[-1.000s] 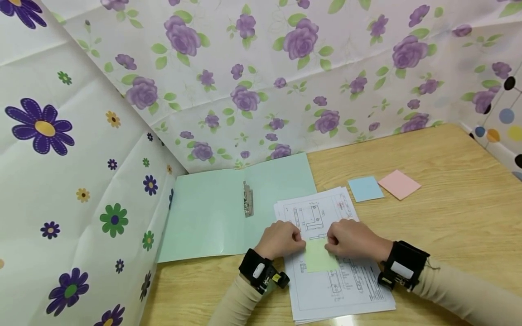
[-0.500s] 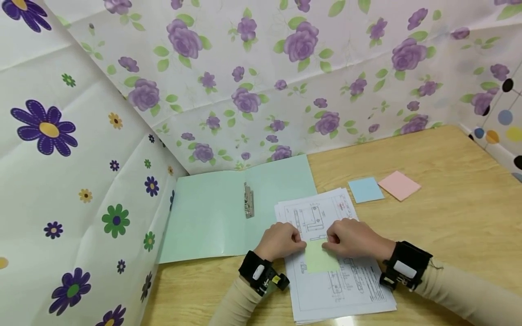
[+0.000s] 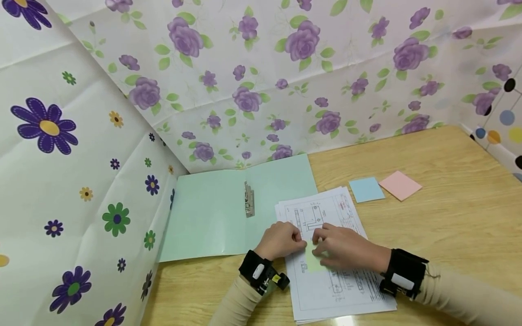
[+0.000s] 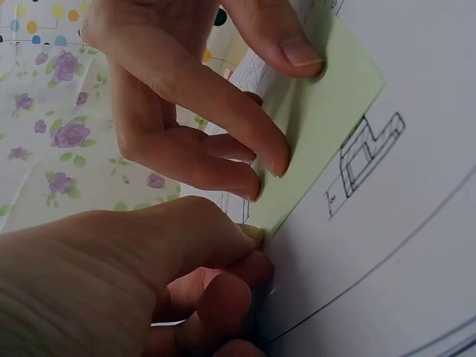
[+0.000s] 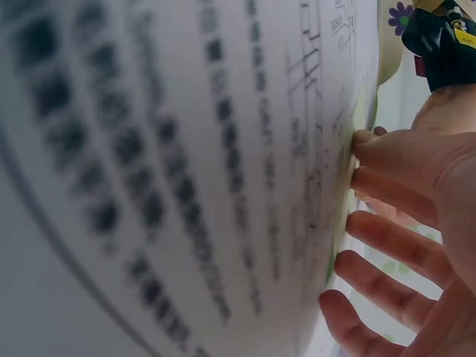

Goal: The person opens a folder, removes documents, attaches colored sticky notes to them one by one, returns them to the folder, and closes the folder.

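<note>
A pale green sticky note (image 3: 313, 262) lies on a stack of printed technical drawings (image 3: 303, 301). At the note's upper left corner my left hand (image 3: 279, 240) pinches its edge between thumb and curled index finger. My right hand (image 3: 346, 249) rests over the note's right part, fingers loosely bent and spread. Seen from the left wrist, several right fingertips touch the green note (image 4: 335, 89). The right wrist view shows the right hand (image 5: 439, 245) with spread fingers against the paper. Part of the note is hidden under that hand.
An open mint-green folder (image 3: 208, 213) with a metal clip (image 3: 249, 201) lies at left, partly under the drawings. Blue (image 3: 366, 189) and pink (image 3: 400, 185) sticky notes lie beyond the stack at right. Flowered sheets border the wooden table (image 3: 456, 217) behind and at left.
My right hand has let go of the note's upper right edge, spread its fingers and moved left and down over the note. The left hand stays put.
</note>
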`<state>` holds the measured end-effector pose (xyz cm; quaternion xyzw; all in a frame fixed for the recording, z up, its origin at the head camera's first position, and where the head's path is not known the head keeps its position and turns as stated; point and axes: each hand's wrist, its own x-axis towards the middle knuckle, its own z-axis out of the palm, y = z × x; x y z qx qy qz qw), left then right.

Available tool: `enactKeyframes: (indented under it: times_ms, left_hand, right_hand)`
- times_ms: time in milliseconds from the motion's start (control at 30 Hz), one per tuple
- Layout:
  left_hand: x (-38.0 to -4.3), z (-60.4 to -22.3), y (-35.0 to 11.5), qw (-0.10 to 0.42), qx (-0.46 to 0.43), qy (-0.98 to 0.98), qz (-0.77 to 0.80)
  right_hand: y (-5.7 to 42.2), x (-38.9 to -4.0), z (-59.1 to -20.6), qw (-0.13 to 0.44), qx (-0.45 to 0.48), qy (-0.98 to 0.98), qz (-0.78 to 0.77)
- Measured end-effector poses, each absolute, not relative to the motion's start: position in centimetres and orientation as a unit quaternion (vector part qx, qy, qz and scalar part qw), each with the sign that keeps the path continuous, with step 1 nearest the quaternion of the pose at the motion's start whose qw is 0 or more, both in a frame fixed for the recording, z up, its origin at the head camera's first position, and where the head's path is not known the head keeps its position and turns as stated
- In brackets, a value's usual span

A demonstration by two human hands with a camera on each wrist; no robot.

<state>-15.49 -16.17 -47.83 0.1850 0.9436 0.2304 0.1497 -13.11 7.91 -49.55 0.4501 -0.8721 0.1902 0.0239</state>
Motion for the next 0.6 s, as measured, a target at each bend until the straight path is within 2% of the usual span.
enactKeyframes:
  times_ms: [200,433,533,600]
  left_hand:
    - [-15.4,-47.8,-16.2,0.136,0.192,0.946,0.222]
    - [-15.8,-48.7,-16.4,0.14,0.188,0.944,0.231]
    - [-16.1,-50.2,-16.8,0.119,0.201,0.947,0.22]
    - [-15.8,-49.5,-16.6,0.116,0.203,0.946,0.225]
  right_hand:
    - [7.9,-12.9,-49.5,0.029,0.452,-0.875,0.17]
    - [9.4,-12.9,-48.9,0.0,0.407,-0.897,0.171]
    - [10.4,-12.9,-49.3,0.007,0.391,-0.904,0.174]
    - [11.0,-12.9,-49.5,0.015,0.39,-0.903,0.178]
